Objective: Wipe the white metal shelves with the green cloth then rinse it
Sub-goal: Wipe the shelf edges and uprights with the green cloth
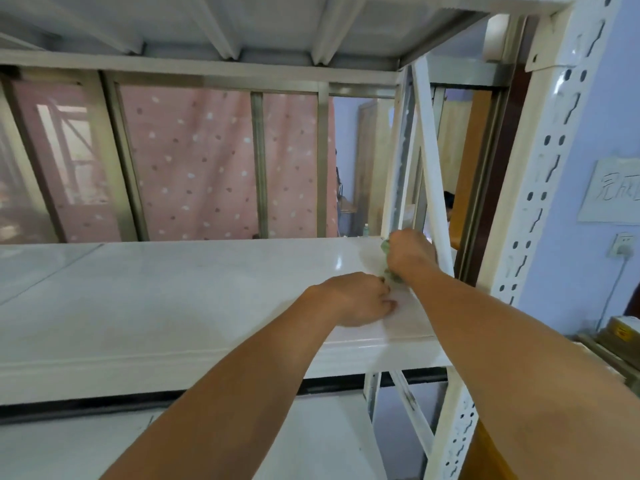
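Note:
The white metal shelf [173, 299] spans the view at chest height, glossy on top. At its far right end my right hand [410, 254] is closed on the green cloth [389, 275]; only small pale green bits show beside the fist. My left hand [360, 299] rests on the shelf just left of it, fingers curled and touching the cloth's lower edge. Both forearms reach in from the bottom. Whether the left fingers pinch the cloth is unclear.
A perforated white upright post [540, 188] and a diagonal brace [431, 161] stand right beside my right hand. Another shelf [277, 26] hangs overhead and a lower one [242, 441] lies below. Pink dotted curtain behind; wall socket [621, 244] at right.

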Demonstrator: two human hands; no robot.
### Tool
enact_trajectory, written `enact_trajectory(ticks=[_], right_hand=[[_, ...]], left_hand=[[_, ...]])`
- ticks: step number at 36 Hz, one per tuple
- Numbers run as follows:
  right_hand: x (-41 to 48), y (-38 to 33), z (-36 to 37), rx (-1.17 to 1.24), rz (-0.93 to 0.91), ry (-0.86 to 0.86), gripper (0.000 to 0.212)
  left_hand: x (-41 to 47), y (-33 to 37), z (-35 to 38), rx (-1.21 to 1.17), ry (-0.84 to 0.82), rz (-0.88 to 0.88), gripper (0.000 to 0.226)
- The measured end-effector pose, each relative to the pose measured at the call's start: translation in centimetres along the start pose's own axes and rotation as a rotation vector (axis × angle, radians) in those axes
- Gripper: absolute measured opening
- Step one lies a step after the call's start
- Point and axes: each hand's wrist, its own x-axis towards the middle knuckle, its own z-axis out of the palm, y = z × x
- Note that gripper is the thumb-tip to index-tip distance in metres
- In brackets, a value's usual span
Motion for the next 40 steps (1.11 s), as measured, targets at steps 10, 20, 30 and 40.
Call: enact_trajectory(ticks=[10, 20, 30, 40], right_hand=[[3.5, 0.6, 4.1, 0.282, 0.062, -0.120, 0.041], [4.4, -1.0, 4.3, 0.267, 0.072, -0.355, 0.080], [6.9, -8.3, 7.5, 0.212, -0.028, -0.394, 0.102], [-0.2, -15.4, 1.0, 0.034, 0.030, -0.107, 0.068]], left_hand=[[-7.8, -6.8, -0.3, 0.027, 0.183, -0.092, 0.045], [-16.0, -14.3, 0.1, 0.061, 0.349, -0.213, 0.042], [-22.7, -20.8, 0.3, 0.097, 0.571, -0.174, 0.027], [-31.9, -28.5, -0.8, 0.219, 0.742, -0.250, 0.036]])
